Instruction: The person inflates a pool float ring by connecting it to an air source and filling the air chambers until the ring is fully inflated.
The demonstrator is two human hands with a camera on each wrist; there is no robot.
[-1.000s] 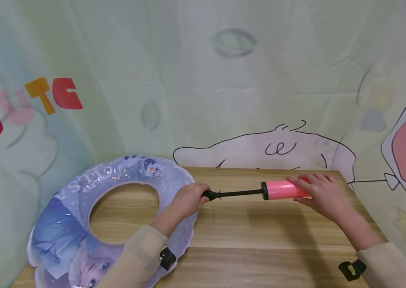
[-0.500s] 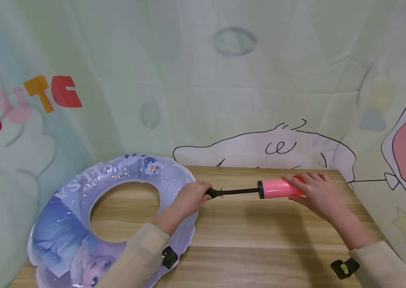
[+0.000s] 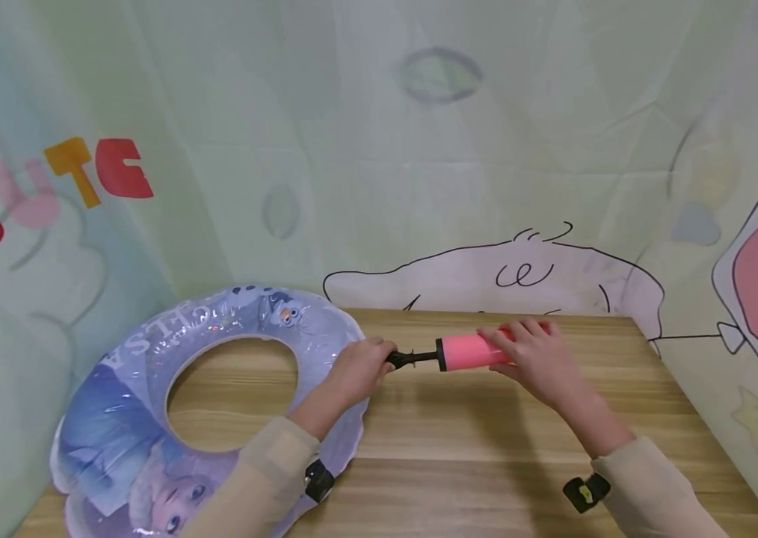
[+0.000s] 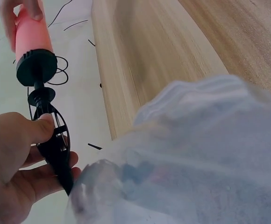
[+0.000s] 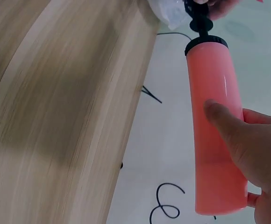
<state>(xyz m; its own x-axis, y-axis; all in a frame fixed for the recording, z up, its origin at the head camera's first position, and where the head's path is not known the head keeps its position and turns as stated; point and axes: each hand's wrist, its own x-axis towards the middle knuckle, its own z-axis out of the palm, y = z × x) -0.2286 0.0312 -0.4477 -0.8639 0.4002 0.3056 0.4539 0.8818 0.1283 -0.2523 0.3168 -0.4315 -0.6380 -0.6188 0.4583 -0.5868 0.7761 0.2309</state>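
Note:
A pink hand air pump [image 3: 463, 351] is held level above the table, its black shaft [image 3: 426, 356] mostly inside the barrel. My right hand [image 3: 537, 362] grips the pink barrel from above, thumb along one side in the right wrist view. My left hand [image 3: 360, 370] pinches the pump's black tapered end [image 4: 56, 149] between thumb and fingers. This end points toward the inflated swim ring [image 3: 110, 418], blue and purple with cartoon prints. Its tip meets the ring's edge in the left wrist view; whether it sits in a valve is hidden.
The swim ring covers the left part of the wood-grain table [image 3: 433, 478]. Behind and beside the table hangs a pale printed curtain [image 3: 365, 149]. A small black device [image 3: 586, 492] is fastened at the right sleeve, another [image 3: 318, 480] at the left.
My right hand has moved left with the pink barrel, so much less of the black shaft shows. My left hand has shifted only slightly. The swim ring stays in place.

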